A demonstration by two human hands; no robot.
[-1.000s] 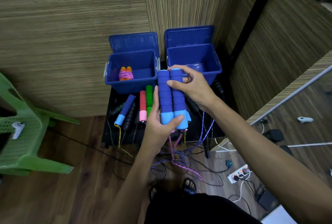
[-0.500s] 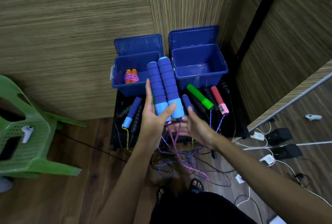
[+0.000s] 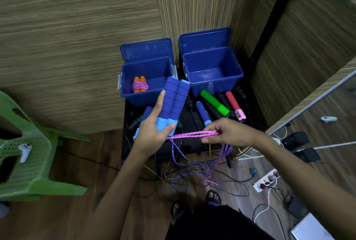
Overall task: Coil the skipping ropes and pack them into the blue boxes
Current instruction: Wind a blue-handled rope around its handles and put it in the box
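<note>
Both forearms were bare, with no sleeves, watch or rings showing on the left hand [image 3: 154,133] or the right hand [image 3: 229,133]. At the bottom centre of the frame, black clothing [image 3: 212,224] covered the lap, above dark open-toed sandals [image 3: 212,198].

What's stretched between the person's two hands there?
In the head view, a doubled pink braided cord runs taut from the blue foam handles in the left hand to the right hand pinching it.
</note>
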